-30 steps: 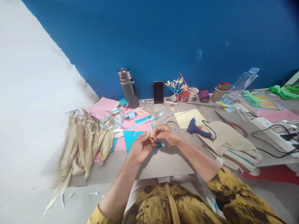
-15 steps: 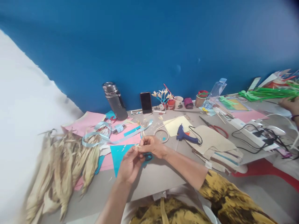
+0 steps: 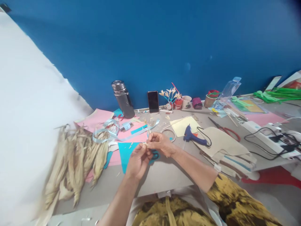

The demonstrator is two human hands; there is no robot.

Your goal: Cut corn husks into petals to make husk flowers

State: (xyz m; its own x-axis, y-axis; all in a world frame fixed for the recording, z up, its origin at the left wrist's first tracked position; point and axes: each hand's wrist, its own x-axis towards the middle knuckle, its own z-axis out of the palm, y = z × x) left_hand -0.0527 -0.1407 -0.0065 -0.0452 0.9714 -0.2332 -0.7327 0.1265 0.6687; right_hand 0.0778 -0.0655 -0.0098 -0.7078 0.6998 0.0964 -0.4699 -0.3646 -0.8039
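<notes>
My left hand [image 3: 140,160] and my right hand [image 3: 162,144] meet over the table, their fingertips pinched together on a small pale piece [image 3: 146,144] that looks like dried husk. The fingers hide most of it. Under the hands lie a sheet of blue paper [image 3: 125,153] and scissors with dark handles [image 3: 155,154]. Just beyond my right hand is a roll of tape [image 3: 173,131]. Dried corn husks [image 3: 75,163] are heaped to the left, and a light blue ribbon [image 3: 113,136] curls over pink paper [image 3: 94,121] behind them.
A blue glue gun [image 3: 191,135], red-handled scissors [image 3: 228,131], folded cloth [image 3: 221,144] and a corded power strip [image 3: 265,135] lie to the right. Along the blue wall stand a flask [image 3: 123,100], a phone [image 3: 153,102], husk flowers [image 3: 170,93], cups and a plastic bottle [image 3: 229,91].
The view has turned slightly left, so things sit further right in the picture. Both hands keep their pinch on the small pale piece. The other person's hand at the right has left the view.
</notes>
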